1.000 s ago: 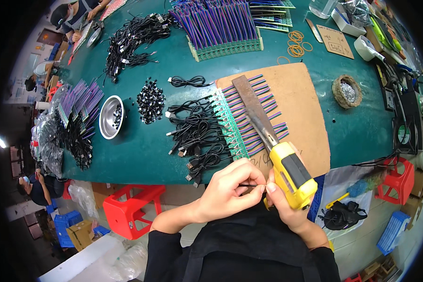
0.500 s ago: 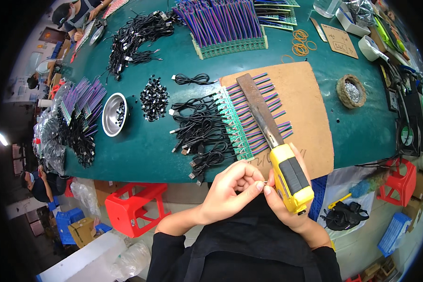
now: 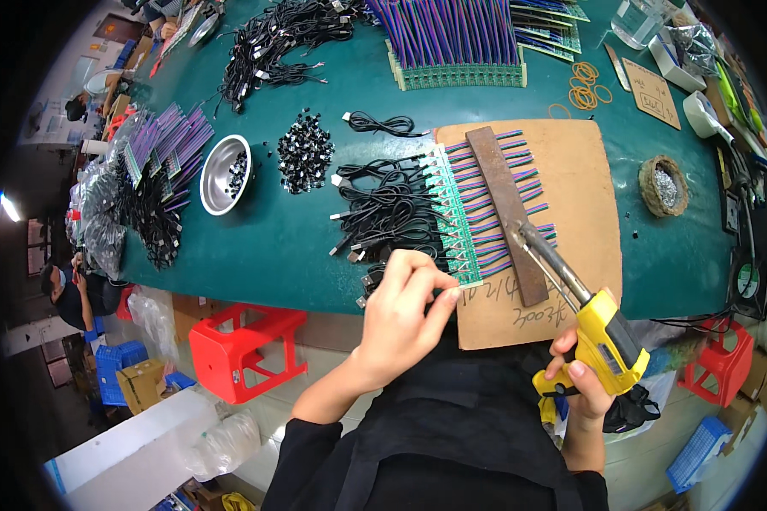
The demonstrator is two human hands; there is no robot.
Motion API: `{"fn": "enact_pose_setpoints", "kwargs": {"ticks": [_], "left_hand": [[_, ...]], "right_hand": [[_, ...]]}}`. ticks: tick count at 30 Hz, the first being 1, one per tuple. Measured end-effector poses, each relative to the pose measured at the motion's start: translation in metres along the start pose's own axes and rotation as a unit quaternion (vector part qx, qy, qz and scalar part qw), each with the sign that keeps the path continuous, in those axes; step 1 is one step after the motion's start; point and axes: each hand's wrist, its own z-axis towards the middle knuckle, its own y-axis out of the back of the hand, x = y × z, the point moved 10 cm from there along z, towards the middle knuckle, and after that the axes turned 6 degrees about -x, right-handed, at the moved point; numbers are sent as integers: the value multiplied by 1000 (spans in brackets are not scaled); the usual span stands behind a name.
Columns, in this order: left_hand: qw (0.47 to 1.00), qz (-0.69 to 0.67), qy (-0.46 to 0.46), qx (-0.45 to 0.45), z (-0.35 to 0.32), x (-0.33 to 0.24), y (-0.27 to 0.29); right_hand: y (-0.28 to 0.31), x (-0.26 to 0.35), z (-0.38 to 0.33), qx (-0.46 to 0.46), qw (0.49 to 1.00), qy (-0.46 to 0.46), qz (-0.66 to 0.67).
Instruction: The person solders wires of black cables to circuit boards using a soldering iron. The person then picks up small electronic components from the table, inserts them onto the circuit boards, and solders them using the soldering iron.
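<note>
My right hand (image 3: 586,393) grips a yellow soldering gun (image 3: 612,345), whose metal tip points up and left over a flat rusty metal bar (image 3: 498,187). The bar lies across the purple-and-black wires fanning from a strip of green circuit boards (image 3: 457,213). At the near end of that strip my left hand (image 3: 403,319) is closed in a pinch; what sits between its fingertips is too small to make out. Black cables (image 3: 388,204) with USB plugs spread from the strip's left side. Under the boards lies a sheet of brown cardboard (image 3: 575,183).
Left on the green table (image 3: 307,255) are a metal bowl (image 3: 217,194), a pile of small black parts (image 3: 305,153) and bagged wired boards. Bundled boards (image 3: 460,75) and rubber bands (image 3: 584,85) lie behind; a round holder (image 3: 663,186) stands right. A red stool (image 3: 230,358) stands below.
My hands, close together before, are now apart. The left has moved up to the near end of the board strip; the right has moved right with the soldering gun. The view has shifted slightly.
</note>
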Motion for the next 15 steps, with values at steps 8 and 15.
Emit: {"fn": "enact_pose_setpoints", "kwargs": {"ticks": [8,15], "left_hand": [[997,57,-21,-38,1,9,-17],[999,30,-11,-33,3,8,-17]], "right_hand": [[14,-11,-13,81,996,-46,-3],[14,-24,-22,102,989,-107,-8]]}}
